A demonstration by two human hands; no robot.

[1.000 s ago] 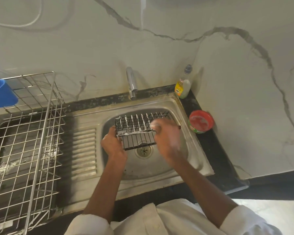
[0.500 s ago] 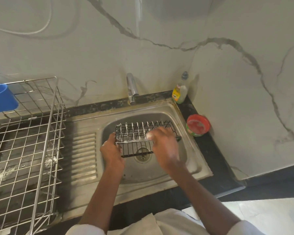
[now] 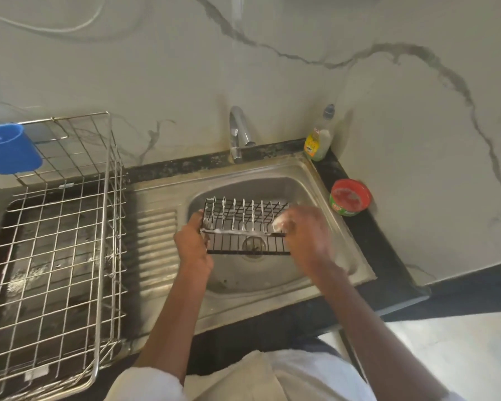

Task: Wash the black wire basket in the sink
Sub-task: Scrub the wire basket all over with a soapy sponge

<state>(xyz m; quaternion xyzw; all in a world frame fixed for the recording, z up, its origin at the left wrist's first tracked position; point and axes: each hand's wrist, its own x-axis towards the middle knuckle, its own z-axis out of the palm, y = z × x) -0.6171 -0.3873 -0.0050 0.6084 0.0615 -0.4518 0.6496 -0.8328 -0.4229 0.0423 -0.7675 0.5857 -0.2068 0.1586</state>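
While two hands grip, one basket (image 3: 245,224).

counter (image 3: 368,244) – black stone | on it: steel sink (image 3: 324,180), soap bottle (image 3: 318,140), red tub (image 3: 350,197), wire rack (image 3: 55,241)

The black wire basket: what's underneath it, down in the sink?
Through the black wire basket you can see the drain and the steel sink bowl. The left hand grips its left end; the soapy right hand covers the right end, hiding what lies beneath.
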